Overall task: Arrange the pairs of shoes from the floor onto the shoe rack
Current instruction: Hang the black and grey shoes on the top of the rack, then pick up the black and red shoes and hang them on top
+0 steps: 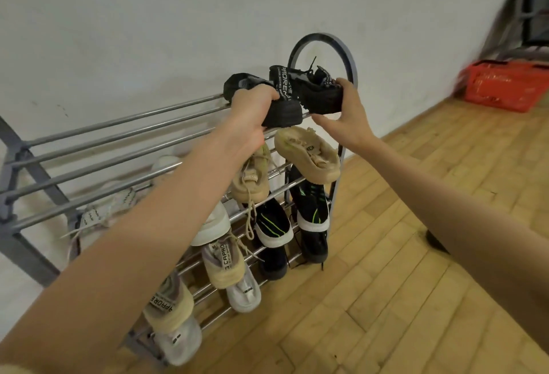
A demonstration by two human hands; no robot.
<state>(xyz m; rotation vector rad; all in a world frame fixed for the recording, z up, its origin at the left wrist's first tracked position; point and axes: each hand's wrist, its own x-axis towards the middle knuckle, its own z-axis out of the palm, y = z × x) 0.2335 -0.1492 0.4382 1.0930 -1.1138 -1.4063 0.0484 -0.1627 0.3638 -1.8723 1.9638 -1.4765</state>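
A grey metal shoe rack [124, 133] stands against the white wall. At the right end of its top shelf are two black sneakers. My left hand [252, 109] grips the left black sneaker [282, 111] from above. My right hand [346, 112] holds the heel of the right black sneaker [319, 94], thumb beneath the sole. Below them sit a beige pair [309, 154], then a black pair with green stripes [310, 210], and further down beige-and-white shoes [225, 263]. My left forearm hides part of the lower shelves.
The rack's dark arched end frame [347, 56] rises just behind the black sneakers. A red plastic basket [505, 85] sits on the wooden floor [401, 284] at the far right by the wall. The top shelf's bars run bare to the left.
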